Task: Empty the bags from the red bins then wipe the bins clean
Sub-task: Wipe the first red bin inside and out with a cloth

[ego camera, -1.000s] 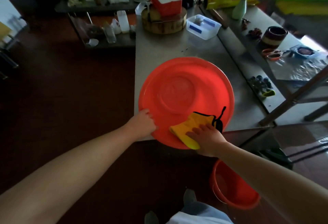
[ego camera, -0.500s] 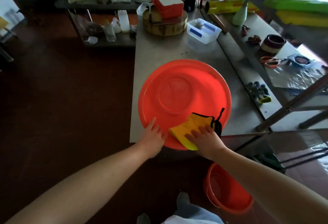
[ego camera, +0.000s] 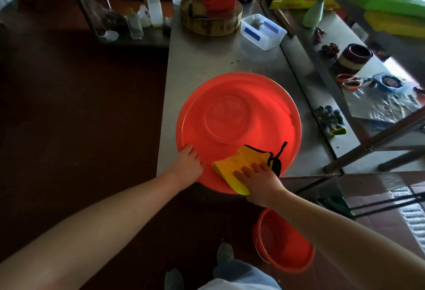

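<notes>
While the red bin (ego camera: 239, 110) sits upside down on the table (ego camera: 207, 59), left hand (ego camera: 187, 163) lies flat on its rim & right hand (ego camera: 262, 179) presses a yellow cloth (ego camera: 232, 165) flat. Bin looks light, hard, slippy; prob. best held by the rim.

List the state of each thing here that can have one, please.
Large round red plastic bin, lying on the steel table, near edge overhanging.
Folded yellow cloth with black trim, pressed flat on the bin.
Right hand, flat on the cloth.
Left hand, resting on the bin's rim.
Small red plastic bucket on the floor, upright, looks empty.
Clear plastic box with blue clips, open on top.
</notes>
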Demonstrator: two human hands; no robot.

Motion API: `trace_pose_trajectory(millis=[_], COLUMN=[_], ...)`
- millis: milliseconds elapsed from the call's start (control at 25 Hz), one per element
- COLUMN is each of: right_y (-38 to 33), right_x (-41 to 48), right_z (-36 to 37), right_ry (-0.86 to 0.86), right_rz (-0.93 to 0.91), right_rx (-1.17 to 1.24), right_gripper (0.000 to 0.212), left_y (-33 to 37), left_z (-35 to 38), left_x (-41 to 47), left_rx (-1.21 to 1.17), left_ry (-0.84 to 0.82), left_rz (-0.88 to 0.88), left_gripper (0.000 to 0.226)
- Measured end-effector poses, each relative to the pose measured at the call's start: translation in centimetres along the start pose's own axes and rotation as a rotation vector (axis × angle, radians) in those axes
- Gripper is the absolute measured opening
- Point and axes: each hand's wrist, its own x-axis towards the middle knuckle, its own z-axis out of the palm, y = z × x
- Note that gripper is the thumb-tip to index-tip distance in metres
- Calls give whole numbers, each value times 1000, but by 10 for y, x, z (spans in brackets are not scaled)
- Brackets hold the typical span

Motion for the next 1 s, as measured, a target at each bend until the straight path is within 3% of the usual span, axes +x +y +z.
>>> trace_pose_trajectory(millis=[120, 280, 440, 560, 720, 840, 1000], right_y=[-4, 2, -6, -16, -20, -3, 54], right_x=[8, 16, 44, 83, 134, 158, 166], right_z=[-1, 4, 6, 23, 35, 45, 58], right_ry=[-5, -51, -61, -111, -65, -67, 80], right_rz=[-20, 2, 75, 144, 274, 272, 171], right_rx=[23, 127, 289, 400, 523, 493, 362], right_gripper=[88, 83, 94, 76, 75, 67, 93], left_y=[8, 30, 35, 42, 59, 72, 75], left_z=[-7, 4, 11, 9, 0, -5, -6], left_x=[7, 7, 3, 7, 11, 13, 13], left_rx=[-6, -102, -85, -86, -60, -64, -82], left_ry=[-30, 61, 108, 115, 115, 83, 34], left_rz=[-16, 34, 57, 91, 137, 111, 27], left_gripper=[44, 51, 44, 35, 33, 38, 49])
